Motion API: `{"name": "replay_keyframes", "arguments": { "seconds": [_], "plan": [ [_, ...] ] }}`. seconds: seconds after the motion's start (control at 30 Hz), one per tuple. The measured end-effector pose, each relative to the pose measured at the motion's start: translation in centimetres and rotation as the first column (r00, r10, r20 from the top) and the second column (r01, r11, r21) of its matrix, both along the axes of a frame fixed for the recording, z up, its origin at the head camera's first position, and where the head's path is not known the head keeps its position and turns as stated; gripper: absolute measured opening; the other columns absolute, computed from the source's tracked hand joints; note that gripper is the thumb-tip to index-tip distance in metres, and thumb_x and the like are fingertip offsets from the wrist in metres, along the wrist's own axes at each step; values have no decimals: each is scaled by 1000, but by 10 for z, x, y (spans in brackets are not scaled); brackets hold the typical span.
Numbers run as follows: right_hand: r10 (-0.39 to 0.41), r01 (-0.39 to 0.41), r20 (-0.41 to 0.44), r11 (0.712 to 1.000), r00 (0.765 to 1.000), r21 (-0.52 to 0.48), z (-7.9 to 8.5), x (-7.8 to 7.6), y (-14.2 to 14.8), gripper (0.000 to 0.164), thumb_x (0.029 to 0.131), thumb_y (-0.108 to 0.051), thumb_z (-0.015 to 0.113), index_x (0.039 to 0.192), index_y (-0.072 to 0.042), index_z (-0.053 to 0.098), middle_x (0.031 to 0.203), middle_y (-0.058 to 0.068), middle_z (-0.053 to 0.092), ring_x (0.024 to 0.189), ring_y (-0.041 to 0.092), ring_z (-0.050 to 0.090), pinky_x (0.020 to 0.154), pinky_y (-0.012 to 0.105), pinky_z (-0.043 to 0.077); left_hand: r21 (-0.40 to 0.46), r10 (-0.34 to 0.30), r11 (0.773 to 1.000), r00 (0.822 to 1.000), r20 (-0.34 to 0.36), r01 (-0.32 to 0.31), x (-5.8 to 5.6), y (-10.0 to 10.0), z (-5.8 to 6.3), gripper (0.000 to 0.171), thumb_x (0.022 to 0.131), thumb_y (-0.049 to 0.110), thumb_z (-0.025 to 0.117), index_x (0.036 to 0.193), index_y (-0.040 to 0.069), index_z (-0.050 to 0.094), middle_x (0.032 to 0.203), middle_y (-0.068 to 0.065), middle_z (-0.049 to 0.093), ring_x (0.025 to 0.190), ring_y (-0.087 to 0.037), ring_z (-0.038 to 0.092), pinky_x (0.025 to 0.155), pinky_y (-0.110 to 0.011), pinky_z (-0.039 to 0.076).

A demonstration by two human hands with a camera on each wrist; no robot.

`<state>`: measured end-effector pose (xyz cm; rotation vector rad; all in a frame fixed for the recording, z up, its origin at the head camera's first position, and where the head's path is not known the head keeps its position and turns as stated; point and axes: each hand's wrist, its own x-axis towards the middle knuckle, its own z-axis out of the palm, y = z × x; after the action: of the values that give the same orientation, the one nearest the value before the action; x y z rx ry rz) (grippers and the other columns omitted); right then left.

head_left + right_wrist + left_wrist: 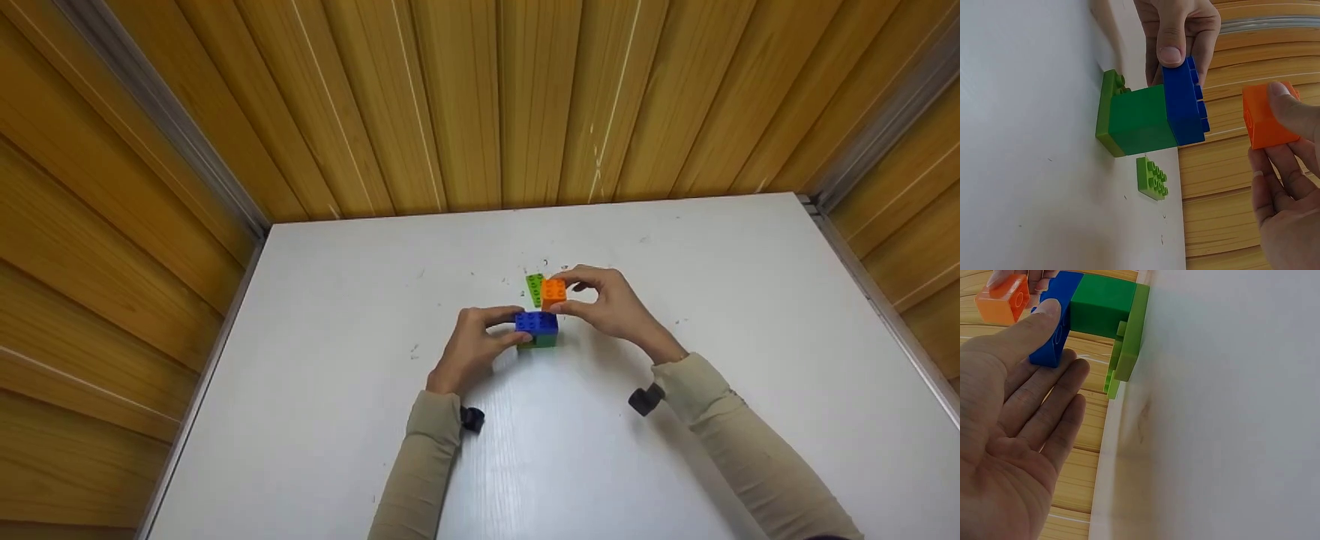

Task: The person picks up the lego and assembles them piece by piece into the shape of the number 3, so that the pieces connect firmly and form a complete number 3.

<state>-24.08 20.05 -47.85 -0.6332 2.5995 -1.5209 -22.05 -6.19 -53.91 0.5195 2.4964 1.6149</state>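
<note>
Orange brick [553, 292] pinched in the right hand [611, 304], held in the air just beyond the stack. Left hand [472, 349] grips the blue brick [536, 322] atop a dark green brick [1140, 121], seated on a light green plate [1105, 115] on the white table [337, 300]. Behind lies a loose light green plate [534, 289], apparently flat.

Stack of bricks [538, 331] mid-table [375, 300], left hand [472, 349] on its left side, right hand [611, 304] behind-right holding a small brick [553, 292] — loose flat plate [534, 289] just left of that brick.

Beige sleeves [427, 457], black wrist cameras [645, 399]
</note>
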Motion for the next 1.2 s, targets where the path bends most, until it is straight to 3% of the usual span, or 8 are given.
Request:
{"name": "replay_keyframes", "arguments": {
  "seconds": [0.17, 0.5, 0.63, 0.87, 1.2],
  "plan": [
    [7, -7, 8, 1000, 1000, 5, -5, 2, 1, 41, 89, -25, 90, 127, -16, 79, 119, 2, 79, 116, 39, 64, 107, 53, 50, 0, -1, 1000, 1000, -9, 1, 0, 1, 0, 48, 93, 25, 85, 137, 9, 74, 129, -6, 78, 125, -19, 71, 116, -46, 51],
    [14, -16, 31, 998, 999, 64, -15, 2, 2, 43, 89, -26, 89, 129, -18, 79, 120, 2, 79, 113, 25, 66, 104, 47, 52, 1, 9, 1000, 1000, 3, -9, 1, 1, -1, 44, 94, 24, 85, 135, 13, 75, 127, 0, 78, 124, -15, 71, 117, -47, 50],
    [22, -24, 33, 998, 999, 66, -15, 2, 1, 44, 88, -26, 90, 130, -18, 78, 121, 1, 78, 114, 27, 67, 104, 49, 52, 3, 5, 1000, 1000, -11, -5, 0, 1, -1, 44, 94, 24, 85, 135, 13, 75, 127, -2, 78, 124, -17, 71, 117, -47, 51],
    [34, -35, 33, 998, 999, 50, -18, 3, -1, 46, 88, -25, 90, 131, -15, 78, 121, 4, 78, 118, 41, 66, 107, 62, 51, 0, -2, 1000, 1000, -30, 2, 0, 0, -3, 42, 94, 24, 85, 133, 14, 77, 126, 0, 79, 122, -14, 72, 116, -45, 52],
    [41, -42, 42, 999, 998, 25, -21, 4, -2, 45, 87, -24, 90, 130, -15, 78, 118, 3, 79, 117, 42, 67, 107, 64, 51, 0, 1, 1000, 999, -35, -1, -1, 0, -2, 43, 93, 24, 86, 133, 13, 76, 125, -2, 79, 121, -15, 73, 115, -45, 52]
  ]
}}
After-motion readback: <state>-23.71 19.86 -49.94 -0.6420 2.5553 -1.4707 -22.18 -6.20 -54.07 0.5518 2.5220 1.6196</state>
